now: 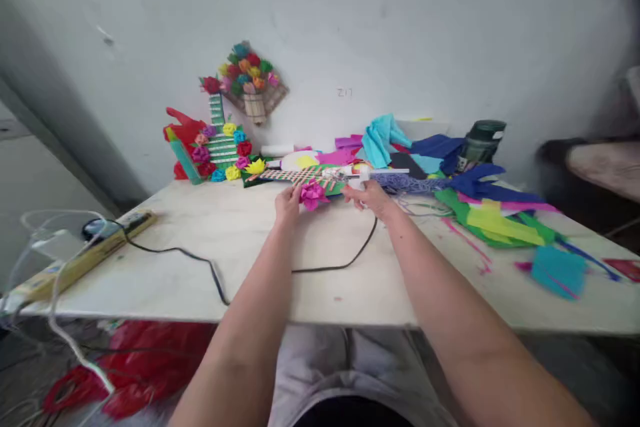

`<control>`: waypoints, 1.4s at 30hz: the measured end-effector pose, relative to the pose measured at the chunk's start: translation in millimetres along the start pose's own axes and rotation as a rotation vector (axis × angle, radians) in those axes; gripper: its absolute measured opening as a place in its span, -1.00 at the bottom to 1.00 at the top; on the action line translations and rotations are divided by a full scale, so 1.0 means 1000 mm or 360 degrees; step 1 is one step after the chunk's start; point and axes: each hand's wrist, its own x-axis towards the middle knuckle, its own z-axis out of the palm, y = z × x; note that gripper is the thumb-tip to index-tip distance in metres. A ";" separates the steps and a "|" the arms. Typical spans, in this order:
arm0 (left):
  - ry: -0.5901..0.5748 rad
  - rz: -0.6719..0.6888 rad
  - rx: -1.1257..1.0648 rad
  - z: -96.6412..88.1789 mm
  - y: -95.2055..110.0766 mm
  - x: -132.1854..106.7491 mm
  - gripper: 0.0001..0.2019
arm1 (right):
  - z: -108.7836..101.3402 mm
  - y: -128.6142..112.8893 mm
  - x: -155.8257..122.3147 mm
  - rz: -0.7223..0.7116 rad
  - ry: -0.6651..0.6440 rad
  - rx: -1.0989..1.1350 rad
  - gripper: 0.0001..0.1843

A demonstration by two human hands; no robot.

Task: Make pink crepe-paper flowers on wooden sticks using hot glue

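Note:
My left hand [288, 204] is closed at the front edge of a green panel [285, 175] crossed by pale lattice strips. A magenta paper flower [313, 194] sits at that edge, right against my left fingers. In my right hand [371, 199] is a white glue gun [359, 177], with a pale glue stick [395, 171] jutting out to the right. Its front lies over the panel's right end, where the details are blurred. A yellow paper flower [257, 167] rests at the panel's left end.
A black cord [330, 269] loops across the table towards a power strip [85, 257] on the left. Flower-trimmed green craft [223, 147] stands by the wall, near a glue bottle [184, 157]. Coloured crepe paper [500, 221] and a dark jar [483, 143] occupy the right.

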 end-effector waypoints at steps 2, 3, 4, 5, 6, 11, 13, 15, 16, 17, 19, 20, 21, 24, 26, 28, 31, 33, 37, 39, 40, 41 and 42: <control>-0.0006 -0.0012 -0.0023 0.001 -0.002 0.000 -0.62 | 0.002 0.000 0.000 -0.0012 -0.0038 -0.0054 -0.60; -0.0008 -0.0018 -0.0037 0.001 -0.002 0.000 -0.62 | 0.002 0.000 0.000 -0.0012 -0.0053 -0.0082 -0.61; -0.0010 -0.0023 -0.0052 0.001 -0.002 0.000 -0.61 | 0.003 0.000 0.000 -0.0007 -0.0065 -0.0109 -0.61; -0.0009 -0.0026 -0.0072 0.001 -0.002 0.000 -0.61 | 0.003 0.000 0.001 0.0004 -0.0076 -0.0139 -0.63; -0.0010 -0.0030 -0.0092 0.001 -0.001 -0.001 -0.60 | 0.004 0.001 0.001 0.0018 -0.0080 -0.0166 -0.64; -0.0035 -0.0034 -0.0125 0.000 0.001 0.000 -0.59 | 0.004 0.002 0.002 0.0052 -0.0072 -0.0269 -0.66; -0.0048 0.0002 -0.0125 0.000 0.000 0.000 -0.59 | 0.004 0.003 0.003 0.0039 -0.0068 -0.0327 -0.65; -0.0062 0.0034 -0.0126 0.000 -0.001 0.001 -0.59 | 0.004 0.005 0.005 0.0023 -0.0074 -0.0382 -0.65; -0.0066 0.0043 -0.0127 0.000 -0.002 0.001 -0.59 | 0.003 0.006 0.005 0.0015 -0.0078 -0.0400 -0.64; -0.0073 0.0048 -0.0129 0.000 -0.001 0.001 -0.59 | 0.003 0.007 0.006 0.0006 -0.0081 -0.0412 -0.64; -0.0085 0.0049 -0.0143 0.000 -0.001 0.001 -0.59 | 0.003 0.007 0.006 -0.0008 -0.0079 -0.0439 -0.63; -0.0091 0.0046 -0.0153 0.000 0.000 0.001 -0.59 | 0.003 0.007 0.006 -0.0009 -0.0075 -0.0458 -0.62; -0.0094 0.0042 -0.0161 0.000 0.000 0.001 -0.59 | 0.003 0.006 0.006 -0.0006 -0.0070 -0.0483 -0.62; -0.0084 0.0044 -0.0154 0.001 0.001 0.000 -0.59 | 0.004 0.003 0.004 0.0026 -0.0051 -0.0582 -0.58; -0.0081 0.0054 -0.0139 0.001 0.002 0.000 -0.58 | 0.004 0.000 0.003 0.0035 -0.0036 -0.0663 -0.57; -0.0085 0.0059 -0.0133 0.001 0.003 0.000 -0.59 | 0.004 -0.001 0.004 0.0006 -0.0010 -0.0758 -0.57; -0.0086 0.0074 -0.0109 0.002 0.003 0.000 -0.60 | 0.005 -0.001 0.005 -0.0077 0.0043 -0.0915 -0.56; -0.0091 0.0078 -0.0100 0.002 0.003 0.000 -0.60 | 0.005 0.000 0.006 -0.0118 0.0072 -0.0991 -0.57; -0.0104 0.0059 -0.0114 0.002 0.001 0.001 -0.62 | 0.006 -0.002 0.007 -0.0174 0.0106 -0.1095 -0.62; -0.0101 0.0051 -0.0124 0.002 0.001 0.001 -0.63 | 0.006 -0.004 0.006 -0.0190 0.0118 -0.1141 -0.63; -0.0101 0.0045 -0.0131 0.002 0.002 0.001 -0.63 | 0.006 -0.005 0.006 -0.0194 0.0121 -0.1159 -0.63; -0.0104 0.0036 -0.0138 0.002 0.002 0.001 -0.63 | 0.006 -0.006 0.005 -0.0193 0.0125 -0.1172 -0.63; -0.0106 0.0026 -0.0146 0.002 0.002 0.001 -0.63 | 0.006 -0.006 0.005 -0.0188 0.0124 -0.1179 -0.63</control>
